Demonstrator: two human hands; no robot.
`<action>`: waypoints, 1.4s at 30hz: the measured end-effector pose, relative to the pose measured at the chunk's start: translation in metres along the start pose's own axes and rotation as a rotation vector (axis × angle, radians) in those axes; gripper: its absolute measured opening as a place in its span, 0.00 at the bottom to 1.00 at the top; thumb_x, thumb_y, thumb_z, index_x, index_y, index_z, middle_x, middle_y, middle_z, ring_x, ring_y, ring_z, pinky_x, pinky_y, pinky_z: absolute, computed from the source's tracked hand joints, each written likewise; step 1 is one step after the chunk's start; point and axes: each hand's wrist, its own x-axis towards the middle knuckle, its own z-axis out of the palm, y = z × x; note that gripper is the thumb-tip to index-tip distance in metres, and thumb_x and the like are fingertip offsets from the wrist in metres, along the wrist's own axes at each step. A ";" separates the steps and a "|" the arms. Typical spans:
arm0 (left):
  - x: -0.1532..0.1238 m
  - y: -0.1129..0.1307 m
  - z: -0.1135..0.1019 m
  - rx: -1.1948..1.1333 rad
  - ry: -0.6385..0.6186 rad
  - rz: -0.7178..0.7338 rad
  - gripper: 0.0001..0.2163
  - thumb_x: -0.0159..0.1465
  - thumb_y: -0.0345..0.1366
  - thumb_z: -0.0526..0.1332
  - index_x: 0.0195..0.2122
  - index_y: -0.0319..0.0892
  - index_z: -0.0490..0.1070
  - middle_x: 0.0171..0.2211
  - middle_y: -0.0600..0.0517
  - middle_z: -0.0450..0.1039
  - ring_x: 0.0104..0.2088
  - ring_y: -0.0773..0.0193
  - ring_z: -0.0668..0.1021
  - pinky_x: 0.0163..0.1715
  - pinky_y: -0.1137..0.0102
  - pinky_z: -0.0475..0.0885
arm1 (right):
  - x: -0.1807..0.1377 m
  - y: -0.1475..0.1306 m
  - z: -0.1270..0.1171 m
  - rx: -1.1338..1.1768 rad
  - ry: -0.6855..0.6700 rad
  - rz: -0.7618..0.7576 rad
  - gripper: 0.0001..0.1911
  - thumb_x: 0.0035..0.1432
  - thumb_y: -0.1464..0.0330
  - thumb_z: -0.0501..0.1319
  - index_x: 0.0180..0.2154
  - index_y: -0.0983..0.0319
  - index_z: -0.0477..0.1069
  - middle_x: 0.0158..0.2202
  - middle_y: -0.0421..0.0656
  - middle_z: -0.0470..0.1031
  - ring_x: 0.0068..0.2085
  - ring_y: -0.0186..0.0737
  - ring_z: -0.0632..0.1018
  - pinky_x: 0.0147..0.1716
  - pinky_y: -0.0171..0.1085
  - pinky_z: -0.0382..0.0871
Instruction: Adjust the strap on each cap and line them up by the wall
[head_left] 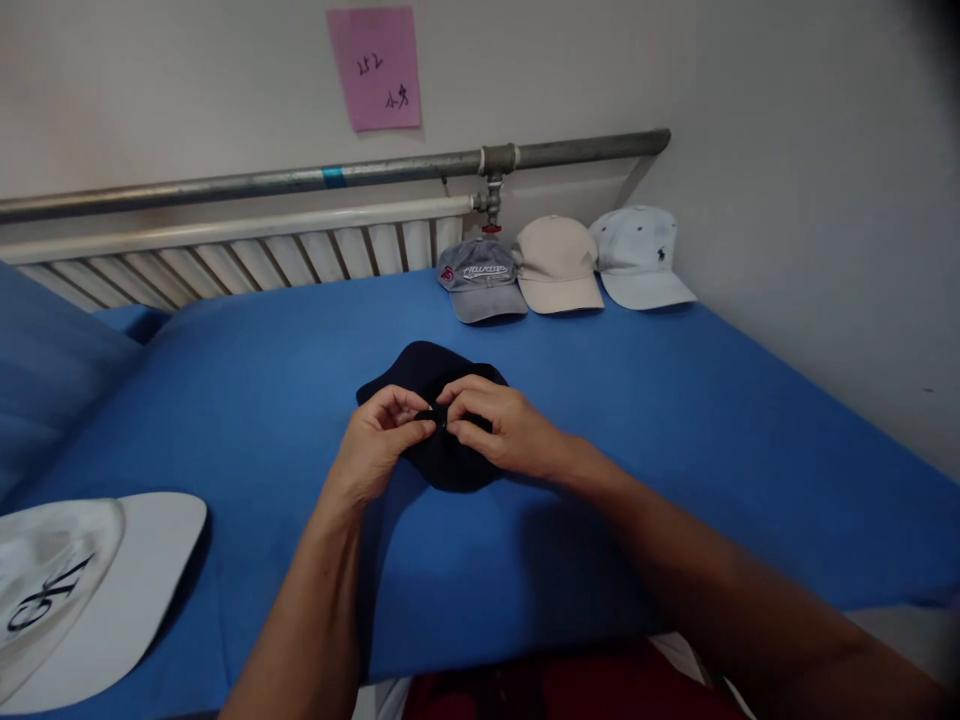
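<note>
- Dark cap (420,365), in the head view: it lies on the blue cover (637,420), nearer the person than the gray cap (480,275) and slightly to its left.
- Handling: it looks light and soft in the crown, probably stiffer at the brim, unlikely to slip or break; the fabric edge seems the best place for a fingertip hold, as hard squeezing would likely crumple the crown.
- Left hand (375,440): thumb and forefinger are almost together, seemingly pinching the dark cap near its middle.
- Right hand (504,425): fingers curl, thumb and forefinger drawn close and seemingly clamped on the cap beside the left fingertips; which part they grip cannot be told against the dark fabric.
- Around the gray cap: a beige cap (559,255) sits just right, a pale cap (637,250) farther right; a white cap (112,620) lies well apart, left and nearer the person.
</note>
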 end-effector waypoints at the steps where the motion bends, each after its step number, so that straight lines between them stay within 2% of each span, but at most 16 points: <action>1: 0.000 -0.001 0.000 0.018 -0.021 0.015 0.09 0.46 0.27 0.70 0.28 0.42 0.73 0.25 0.58 0.70 0.28 0.73 0.71 0.29 0.77 0.65 | 0.000 -0.001 0.000 -0.007 -0.017 -0.003 0.06 0.58 0.76 0.57 0.30 0.62 0.69 0.42 0.45 0.72 0.43 0.38 0.75 0.44 0.40 0.69; 3: 0.000 -0.001 -0.001 0.029 -0.037 0.032 0.09 0.47 0.27 0.70 0.28 0.42 0.73 0.27 0.58 0.71 0.29 0.73 0.71 0.30 0.77 0.65 | 0.000 -0.001 0.000 -0.010 -0.018 -0.010 0.06 0.58 0.75 0.57 0.30 0.62 0.69 0.42 0.45 0.72 0.42 0.38 0.75 0.44 0.40 0.69; 7: 0.002 0.000 -0.004 -0.036 0.023 -0.006 0.09 0.45 0.26 0.70 0.27 0.42 0.73 0.23 0.59 0.68 0.25 0.74 0.69 0.27 0.78 0.64 | 0.001 0.001 -0.001 0.050 0.032 -0.036 0.01 0.57 0.72 0.60 0.33 0.61 0.70 0.41 0.44 0.73 0.44 0.39 0.75 0.47 0.42 0.69; 10: 0.002 0.001 -0.005 -0.064 0.045 -0.038 0.10 0.45 0.27 0.70 0.26 0.41 0.72 0.21 0.60 0.67 0.23 0.75 0.68 0.25 0.78 0.63 | 0.001 0.005 -0.002 0.078 0.031 -0.042 0.03 0.56 0.74 0.62 0.33 0.61 0.71 0.41 0.44 0.74 0.44 0.39 0.75 0.48 0.42 0.68; 19: 0.000 -0.001 -0.005 0.006 -0.097 -0.002 0.08 0.47 0.26 0.69 0.27 0.40 0.72 0.25 0.58 0.70 0.27 0.74 0.71 0.28 0.78 0.65 | 0.001 0.003 0.000 0.079 0.006 0.007 0.03 0.56 0.74 0.60 0.31 0.62 0.68 0.36 0.42 0.72 0.37 0.35 0.74 0.39 0.37 0.68; 25: 0.000 -0.001 -0.007 -0.036 -0.067 -0.041 0.09 0.47 0.26 0.70 0.27 0.40 0.73 0.25 0.58 0.70 0.26 0.75 0.70 0.29 0.79 0.65 | 0.001 0.001 -0.001 0.070 -0.015 0.006 0.03 0.55 0.73 0.62 0.30 0.62 0.68 0.36 0.42 0.72 0.38 0.35 0.73 0.41 0.37 0.67; 29: 0.000 -0.001 -0.006 -0.023 -0.075 -0.042 0.09 0.46 0.26 0.70 0.26 0.40 0.72 0.24 0.58 0.70 0.25 0.75 0.70 0.27 0.79 0.64 | 0.000 0.000 0.004 0.026 0.010 0.053 0.05 0.53 0.77 0.59 0.28 0.62 0.66 0.34 0.41 0.71 0.35 0.34 0.72 0.38 0.36 0.66; 33: 0.000 -0.001 -0.006 -0.014 -0.078 -0.045 0.09 0.46 0.26 0.70 0.24 0.40 0.71 0.24 0.58 0.70 0.25 0.74 0.70 0.27 0.78 0.64 | -0.001 0.000 0.008 0.019 0.012 0.083 0.05 0.54 0.75 0.60 0.29 0.62 0.65 0.33 0.40 0.70 0.33 0.33 0.70 0.35 0.35 0.65; 39: 0.000 0.003 -0.010 -0.052 -0.018 -0.103 0.09 0.44 0.26 0.71 0.23 0.40 0.72 0.24 0.58 0.71 0.25 0.75 0.70 0.26 0.79 0.64 | 0.000 0.003 0.004 0.162 -0.026 0.057 0.03 0.55 0.72 0.61 0.30 0.62 0.68 0.34 0.41 0.71 0.37 0.35 0.72 0.41 0.38 0.66; 42: 0.001 0.005 -0.011 -0.079 0.020 -0.148 0.10 0.42 0.26 0.71 0.23 0.40 0.72 0.24 0.57 0.72 0.24 0.75 0.70 0.25 0.80 0.64 | 0.000 0.003 0.003 0.247 -0.020 0.133 0.03 0.53 0.74 0.61 0.32 0.62 0.69 0.35 0.41 0.72 0.37 0.35 0.73 0.41 0.38 0.67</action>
